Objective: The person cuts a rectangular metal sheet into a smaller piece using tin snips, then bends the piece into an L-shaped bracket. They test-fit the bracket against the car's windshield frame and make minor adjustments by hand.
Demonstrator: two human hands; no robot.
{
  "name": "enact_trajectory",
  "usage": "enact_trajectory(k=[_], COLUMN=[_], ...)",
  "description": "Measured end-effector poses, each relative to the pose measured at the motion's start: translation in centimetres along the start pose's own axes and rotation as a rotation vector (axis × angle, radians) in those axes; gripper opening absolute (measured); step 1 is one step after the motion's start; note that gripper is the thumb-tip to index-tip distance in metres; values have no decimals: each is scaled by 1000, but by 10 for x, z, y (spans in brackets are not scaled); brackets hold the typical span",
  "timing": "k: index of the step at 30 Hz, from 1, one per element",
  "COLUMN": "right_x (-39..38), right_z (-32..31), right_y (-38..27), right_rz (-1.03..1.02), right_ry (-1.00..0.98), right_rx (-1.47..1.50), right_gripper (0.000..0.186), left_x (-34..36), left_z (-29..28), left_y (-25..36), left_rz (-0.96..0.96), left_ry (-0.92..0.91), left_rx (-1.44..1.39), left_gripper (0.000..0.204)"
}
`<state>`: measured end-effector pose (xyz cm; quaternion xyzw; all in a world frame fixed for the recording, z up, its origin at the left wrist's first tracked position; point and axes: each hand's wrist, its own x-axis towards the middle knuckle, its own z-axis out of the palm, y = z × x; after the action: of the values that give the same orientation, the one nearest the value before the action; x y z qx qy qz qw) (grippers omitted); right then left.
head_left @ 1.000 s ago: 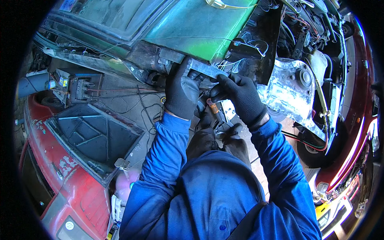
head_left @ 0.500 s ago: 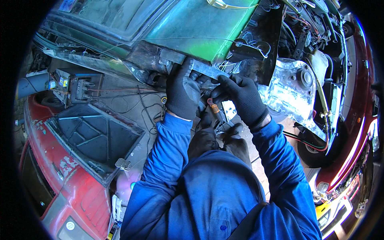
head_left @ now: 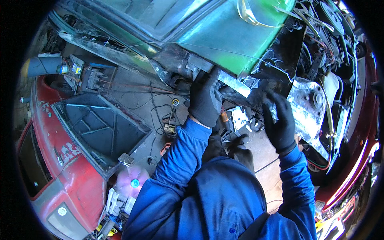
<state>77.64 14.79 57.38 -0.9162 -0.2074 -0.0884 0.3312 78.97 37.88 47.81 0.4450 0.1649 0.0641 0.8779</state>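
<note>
My left hand (head_left: 206, 99), in a black glove, is closed on a flat grey metal strip (head_left: 237, 85). The strip lies along the lower edge of a car's green body panel (head_left: 220, 42), its bright end sticking out to the right of my fingers. Whether it touches the body along its whole length, I cannot tell. My right hand (head_left: 281, 122), also gloved in black, stands apart from the strip with nothing in it. Its fingers are apart and slightly bent, beside a bare, shiny metal part (head_left: 306, 106) of the front end.
A dark braced panel (head_left: 86, 130) leans by a red car (head_left: 74, 176) at left. Behind it stand a boxy machine (head_left: 96, 78) and a cylinder (head_left: 42, 67). Cables (head_left: 154, 108) cross the floor. A pinkish jug (head_left: 130, 182) sits lower left; a thin wire (head_left: 208, 50) crosses the green panel.
My right hand has let go of the strip's right end and moved right and down. My left hand still holds the strip. The whole view has shifted, so the car appears further right.
</note>
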Motion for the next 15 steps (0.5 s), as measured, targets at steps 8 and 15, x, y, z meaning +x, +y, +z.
enact_trajectory(k=[8, 15], right_x=[10, 6], right_z=[-34, -13], right_y=[40, 73], right_rz=[-44, -21], right_ry=[-13, -102], right_rx=[-498, -508], right_gripper=[64, 80], left_x=[-2, -8], left_z=[13, 30], left_y=[17, 37], left_rz=[-165, -177], left_ry=[102, 129], left_rx=[-148, -193], left_gripper=[29, 28])
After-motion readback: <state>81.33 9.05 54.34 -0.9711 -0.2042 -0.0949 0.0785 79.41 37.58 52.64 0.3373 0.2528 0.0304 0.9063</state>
